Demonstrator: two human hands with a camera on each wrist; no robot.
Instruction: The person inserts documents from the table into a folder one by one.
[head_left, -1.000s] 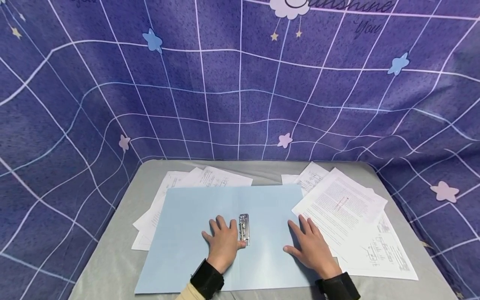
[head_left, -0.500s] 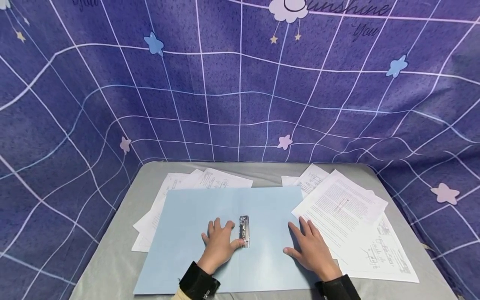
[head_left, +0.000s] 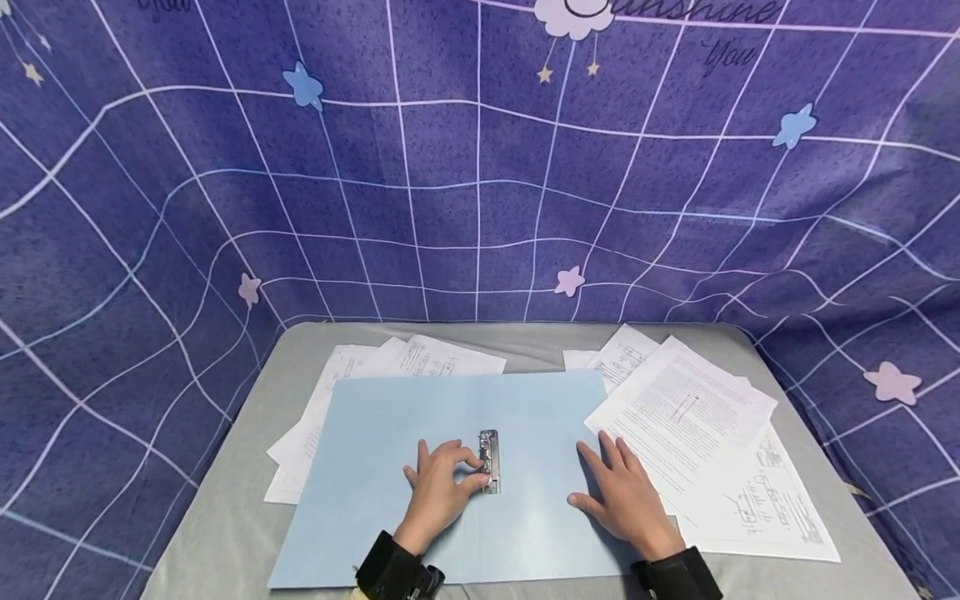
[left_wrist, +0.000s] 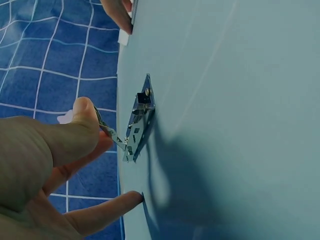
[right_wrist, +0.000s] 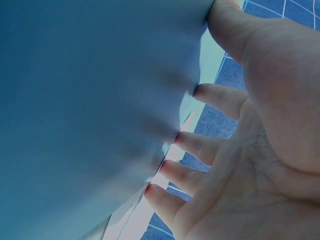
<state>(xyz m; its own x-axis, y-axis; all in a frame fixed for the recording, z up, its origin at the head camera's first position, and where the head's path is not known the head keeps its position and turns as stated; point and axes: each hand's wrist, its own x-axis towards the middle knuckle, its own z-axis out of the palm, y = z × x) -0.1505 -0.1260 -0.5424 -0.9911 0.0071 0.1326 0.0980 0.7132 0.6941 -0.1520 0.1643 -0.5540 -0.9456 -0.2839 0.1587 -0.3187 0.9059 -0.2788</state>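
Betw. L hand thumb & index, pinched: clip lever; R hand splayed empty on folder: best brace, ease slowly.

Two wide black wristbands

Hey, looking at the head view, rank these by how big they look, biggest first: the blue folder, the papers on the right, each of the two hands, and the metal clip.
1. Blue folder
2. Papers on the right
3. Left hand and right hand, too alike to rank
4. Metal clip
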